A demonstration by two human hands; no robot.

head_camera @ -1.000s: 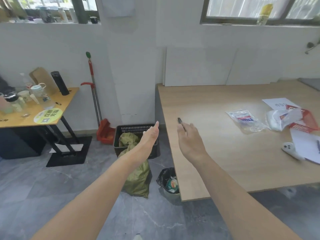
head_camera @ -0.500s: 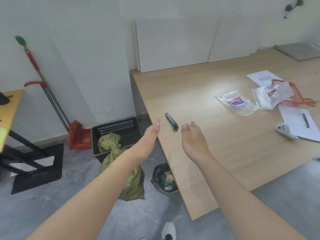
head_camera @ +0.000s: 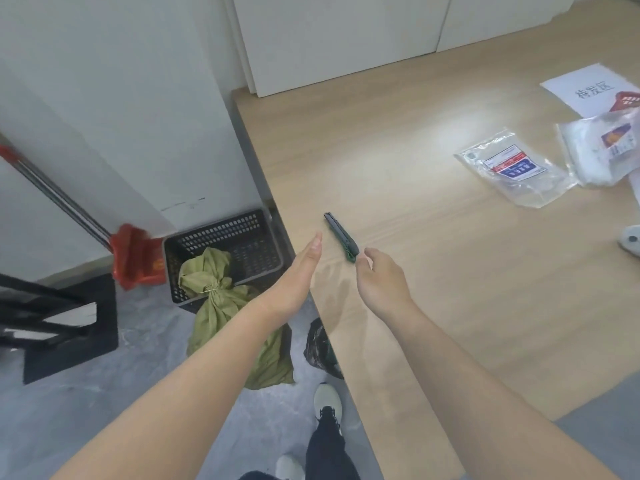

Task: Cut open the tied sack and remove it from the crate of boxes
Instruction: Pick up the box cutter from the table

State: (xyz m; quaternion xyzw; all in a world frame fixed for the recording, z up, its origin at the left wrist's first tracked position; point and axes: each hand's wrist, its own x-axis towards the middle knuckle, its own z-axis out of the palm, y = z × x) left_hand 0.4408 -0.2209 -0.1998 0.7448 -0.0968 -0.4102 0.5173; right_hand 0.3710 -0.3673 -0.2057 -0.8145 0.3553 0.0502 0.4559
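Observation:
An olive-green sack (head_camera: 221,306), tied at its neck with string, leans out over the front of a black plastic crate (head_camera: 225,233) on the floor left of the wooden table (head_camera: 415,168); my left forearm hides its lower part. A dark green utility knife (head_camera: 339,235) lies on the table near its left edge. My right hand (head_camera: 381,282) is over the table, fingers curled, fingertips at the knife's near end. My left hand (head_camera: 301,271) is held flat and open beside the table edge, holding nothing.
A red dustpan (head_camera: 138,258) and broom handle lean on the wall left of the crate. A black bin bag (head_camera: 320,344) sits under the table edge by my shoe (head_camera: 327,398). Plastic packets (head_camera: 512,168), a paper sheet (head_camera: 588,86) and a white controller (head_camera: 632,239) lie at the right.
My view has tilted down and come closer to the table. My right hand has reached forward until its fingertips meet the knife's near end. The left hand stays open.

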